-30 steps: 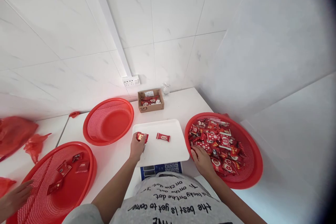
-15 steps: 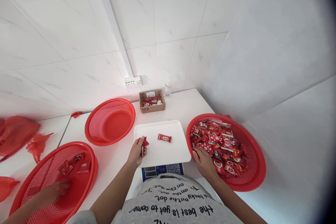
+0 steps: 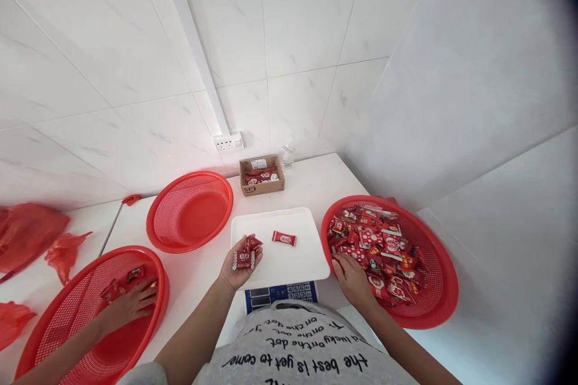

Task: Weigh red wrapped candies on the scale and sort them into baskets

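Note:
Palm up at the left edge of the white tray (image 3: 284, 264), my left hand (image 3: 235, 274) holds red wrapped candies (image 3: 244, 258). One more red packet (image 3: 284, 238) lies by itself on the tray. The tray rests above a blue scale (image 3: 280, 293), whose keys show below it. My right hand (image 3: 354, 280) reaches over the near left rim of the red basket (image 3: 445, 289) full of candies (image 3: 388, 243). Its fingertips are hidden at the rim and candies, so what they hold cannot be made out.
Another person's hand (image 3: 133, 307) is inside the left red basket (image 3: 27, 343) over a few packets. Behind stand an empty red basket (image 3: 194, 210), a cardboard box (image 3: 262, 187) with packets and a clear plastic item (image 3: 287, 156). Red bags (image 3: 34, 234) lie far left.
My left hand has turned and opened its palm upward, showing the candies it holds. The other person's hand has moved right and forward inside the left basket. My right hand has barely moved.

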Demonstrator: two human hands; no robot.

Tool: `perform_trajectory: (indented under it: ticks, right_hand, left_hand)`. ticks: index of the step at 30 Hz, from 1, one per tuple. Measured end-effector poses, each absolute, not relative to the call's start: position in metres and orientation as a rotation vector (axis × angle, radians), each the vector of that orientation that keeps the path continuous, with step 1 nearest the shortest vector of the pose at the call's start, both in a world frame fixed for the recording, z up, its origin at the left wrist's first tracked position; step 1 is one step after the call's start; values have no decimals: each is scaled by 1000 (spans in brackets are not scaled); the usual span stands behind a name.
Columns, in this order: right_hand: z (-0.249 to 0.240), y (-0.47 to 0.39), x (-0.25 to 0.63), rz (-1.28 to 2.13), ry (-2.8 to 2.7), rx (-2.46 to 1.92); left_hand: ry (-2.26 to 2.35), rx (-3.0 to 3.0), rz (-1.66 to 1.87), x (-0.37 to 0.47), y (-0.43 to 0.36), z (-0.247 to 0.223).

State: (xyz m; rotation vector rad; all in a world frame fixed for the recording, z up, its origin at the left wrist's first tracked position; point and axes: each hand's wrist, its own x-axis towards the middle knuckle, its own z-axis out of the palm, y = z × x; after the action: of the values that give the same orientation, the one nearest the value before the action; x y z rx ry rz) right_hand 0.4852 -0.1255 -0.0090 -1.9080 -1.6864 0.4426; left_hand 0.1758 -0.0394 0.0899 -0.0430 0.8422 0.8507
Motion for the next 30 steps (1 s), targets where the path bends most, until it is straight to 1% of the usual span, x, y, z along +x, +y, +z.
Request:
perform_trajectory:
  ticks: [15,20,25,30]
  right_hand:
    - [-16,-126,486,395,-1694,-1914]
    - [-18,-125,486,394,-1679,-1908]
    - [-16,-125,485,416,-1675,-1913]
    - [-15,-125,485,410,-1675,-1911]
  left_hand:
    - [721,-50,820,176,-42,85]
    - [755,-96,813,178,-41,84]
    - [720,-138,733,177,-40,90]
    - [732,-173,817,177,-38,85]
